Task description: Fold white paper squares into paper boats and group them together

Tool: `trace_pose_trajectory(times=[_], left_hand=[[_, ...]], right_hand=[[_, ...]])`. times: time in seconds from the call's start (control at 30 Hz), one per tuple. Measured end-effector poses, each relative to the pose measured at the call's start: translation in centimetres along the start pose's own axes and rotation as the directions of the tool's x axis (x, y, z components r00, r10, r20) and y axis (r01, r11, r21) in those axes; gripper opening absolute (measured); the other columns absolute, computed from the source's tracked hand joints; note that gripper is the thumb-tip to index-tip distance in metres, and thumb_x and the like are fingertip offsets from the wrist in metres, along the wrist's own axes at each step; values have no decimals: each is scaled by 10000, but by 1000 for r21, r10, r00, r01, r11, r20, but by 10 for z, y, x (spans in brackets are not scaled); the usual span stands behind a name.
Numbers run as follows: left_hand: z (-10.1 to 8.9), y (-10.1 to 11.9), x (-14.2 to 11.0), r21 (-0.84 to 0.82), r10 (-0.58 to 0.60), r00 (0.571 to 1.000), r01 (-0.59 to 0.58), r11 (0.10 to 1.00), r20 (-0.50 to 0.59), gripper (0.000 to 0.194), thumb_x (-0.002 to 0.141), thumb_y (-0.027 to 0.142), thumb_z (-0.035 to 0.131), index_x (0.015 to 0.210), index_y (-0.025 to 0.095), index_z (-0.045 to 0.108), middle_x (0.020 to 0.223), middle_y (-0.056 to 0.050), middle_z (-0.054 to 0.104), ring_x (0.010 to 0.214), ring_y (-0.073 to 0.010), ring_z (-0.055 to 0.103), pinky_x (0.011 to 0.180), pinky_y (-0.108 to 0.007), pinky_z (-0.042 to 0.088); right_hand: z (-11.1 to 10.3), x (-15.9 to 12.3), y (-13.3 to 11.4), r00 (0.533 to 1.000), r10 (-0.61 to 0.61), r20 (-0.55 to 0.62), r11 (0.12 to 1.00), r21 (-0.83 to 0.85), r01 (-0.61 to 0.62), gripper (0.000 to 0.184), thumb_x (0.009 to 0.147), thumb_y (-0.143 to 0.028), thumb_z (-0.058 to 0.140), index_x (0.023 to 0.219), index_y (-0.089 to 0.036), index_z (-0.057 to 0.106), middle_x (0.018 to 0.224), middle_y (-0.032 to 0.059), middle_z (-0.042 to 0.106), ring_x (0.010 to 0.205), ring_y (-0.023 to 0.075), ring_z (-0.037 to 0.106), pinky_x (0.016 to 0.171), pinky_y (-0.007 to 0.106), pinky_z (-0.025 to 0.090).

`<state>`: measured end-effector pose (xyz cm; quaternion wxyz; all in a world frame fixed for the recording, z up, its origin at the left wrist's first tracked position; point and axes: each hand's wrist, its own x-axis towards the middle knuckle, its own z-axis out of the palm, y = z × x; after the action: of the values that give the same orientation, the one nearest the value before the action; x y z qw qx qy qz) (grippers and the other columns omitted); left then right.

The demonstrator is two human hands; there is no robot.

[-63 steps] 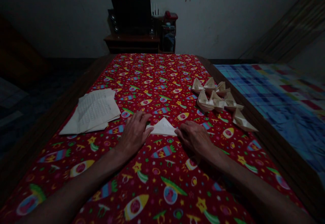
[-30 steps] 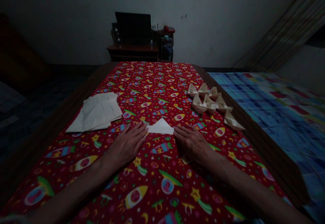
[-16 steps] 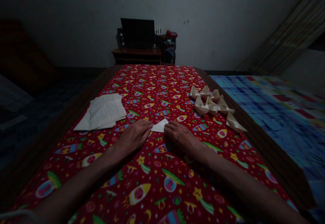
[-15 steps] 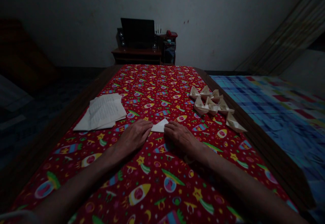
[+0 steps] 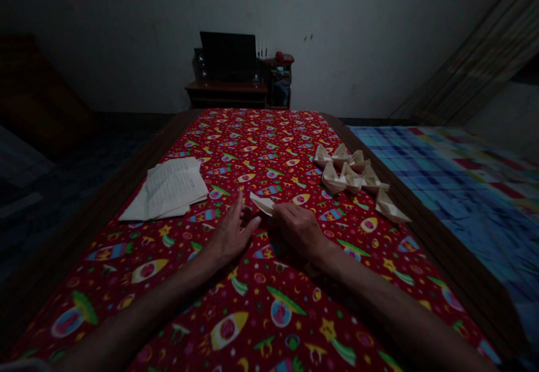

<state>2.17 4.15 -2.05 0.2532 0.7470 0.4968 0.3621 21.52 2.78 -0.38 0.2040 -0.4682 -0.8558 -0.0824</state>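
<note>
A small folded piece of white paper [image 5: 262, 203] is tilted up over the patterned red cloth in front of me. My right hand [image 5: 297, 226] is closed on its right end, and the fingers partly hide that end. To the left of the paper, my left hand [image 5: 233, 230] is open, with its thumb and fingers apart and nothing between them. It is close to the paper's free end but does not appear to touch it.
A stack of written paper sheets [image 5: 168, 189] lies at the left. Several folded paper boats [image 5: 351, 175] stand at the right. The red cloth [image 5: 252, 130] covers a brown table [image 5: 463, 282]. A dark monitor [image 5: 228, 55] stands on a desk by the wall.
My left hand has let go of the folded paper and opened. My right hand has closed on the paper, which has turned and lifted off its flat pose.
</note>
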Motion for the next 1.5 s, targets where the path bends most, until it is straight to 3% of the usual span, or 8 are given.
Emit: trace_pose_trajectory(times=[0.13,0.37,0.57,0.73,0.93,1.07,1.27,1.5], left_hand=[[5,20,2,96,-32,999,29,995,28,325,837,396,469,1021,141,555,963,-125,647,940,-258,613,818,-396,491],[4,36,5,-9,-38,998,39,999,49,169,832,263,402,956,195,494,719,-15,636,629,-172,619,575,-275,482],[7,33,7,280,-134,990,138,950,-33,119,780,241,487,686,174,512,664,-58,613,660,-194,606,619,-291,453],[9,31,7,300,-150,988,154,941,-38,144,736,187,510,599,156,542,575,-31,580,598,-167,580,576,-255,424],[2,28,5,249,-25,1000,23,968,6,148,699,115,522,767,157,647,716,-31,662,653,-158,602,617,-241,451],[-3,17,6,202,202,979,-190,961,-39,276,743,75,466,898,175,671,844,-42,677,741,-162,616,672,-250,468],[-5,4,8,235,304,952,-305,923,41,309,723,-9,455,841,171,677,774,-22,579,682,-130,554,590,-210,424],[-9,4,3,440,433,858,-513,737,276,322,861,122,497,1151,227,585,841,-29,546,770,-156,532,641,-245,433]], right_hand=[[-2,-3,-8,996,-66,-61,995,74,70,132,896,-127,445,941,-146,568,902,86,653,830,171,585,707,252,435],[4,-2,-12,998,-34,-60,988,148,42,148,893,-117,427,843,-154,561,748,54,619,693,154,565,623,239,422],[7,-2,-11,984,-57,-167,981,173,87,179,904,-144,395,856,-163,566,777,64,639,720,148,575,650,238,424],[0,3,-18,986,-5,-166,1000,21,8,183,914,-215,418,861,-157,583,718,49,636,647,155,572,558,249,361],[-11,8,-11,993,108,-44,991,-73,-111,184,851,-174,468,956,-160,618,720,42,678,619,151,596,531,247,308],[-11,2,-3,980,200,-13,978,62,-199,209,833,-180,455,940,-158,634,705,36,675,581,139,587,526,228,307],[-7,-6,-6,973,216,80,936,267,-230,268,850,-217,458,1051,-216,636,742,8,674,600,117,583,561,202,326],[-8,-10,-5,938,249,242,968,-79,-236,278,895,-248,424,1052,-284,651,766,46,609,584,132,487,516,249,211]])
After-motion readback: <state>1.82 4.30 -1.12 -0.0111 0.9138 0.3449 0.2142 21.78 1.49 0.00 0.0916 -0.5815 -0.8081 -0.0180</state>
